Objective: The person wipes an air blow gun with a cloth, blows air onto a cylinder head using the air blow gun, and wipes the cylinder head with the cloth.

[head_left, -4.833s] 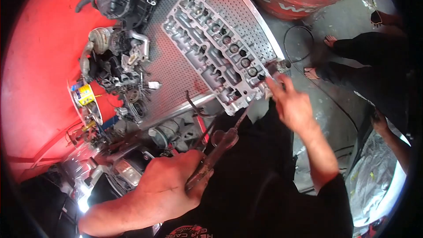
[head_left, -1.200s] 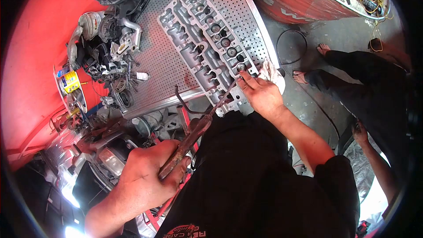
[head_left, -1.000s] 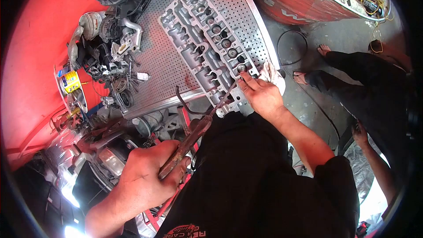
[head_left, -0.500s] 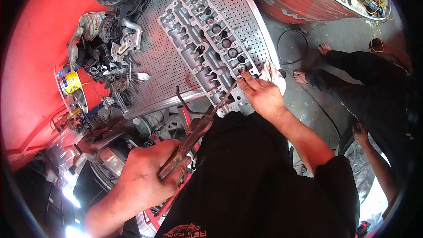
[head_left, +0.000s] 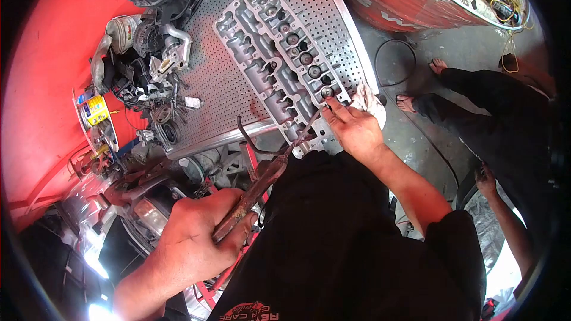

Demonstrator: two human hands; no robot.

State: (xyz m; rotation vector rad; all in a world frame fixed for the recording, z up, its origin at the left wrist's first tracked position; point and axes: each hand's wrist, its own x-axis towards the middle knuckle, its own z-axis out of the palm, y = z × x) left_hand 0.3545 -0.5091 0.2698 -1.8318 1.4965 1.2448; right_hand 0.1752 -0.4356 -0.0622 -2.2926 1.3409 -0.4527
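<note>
My left hand (head_left: pixel 199 235) is wrapped round the handle of a worn, rusty brown tool (head_left: pixel 253 193). Its thin shaft slants up and right over the near end of a silver cylinder head (head_left: pixel 279 98). My right hand (head_left: pixel 360 134) rests at that end, fingers bent and close together, with the fingertips by the shaft's tip and just below the last round valve part (head_left: pixel 327 92). Whatever those fingers pinch is hidden. A crumpled white cloth (head_left: pixel 370 107) lies against the back of my right hand.
The cylinder head lies on a perforated metal surface (head_left: pixel 208 95). Left of it are piled engine parts (head_left: pixel 157 71) and a yellow-labelled container (head_left: pixel 95 110). A red drum-like body (head_left: pixel 392 0) stands upper right. Another person's dark-clothed legs (head_left: pixel 476 92) and hand (head_left: pixel 486 179) are at right.
Since the oldest frame, my left hand with the tool has moved down and left, and my right hand has shifted along the head's end, with the cloth now visible. Over the last second, almost no movement.
</note>
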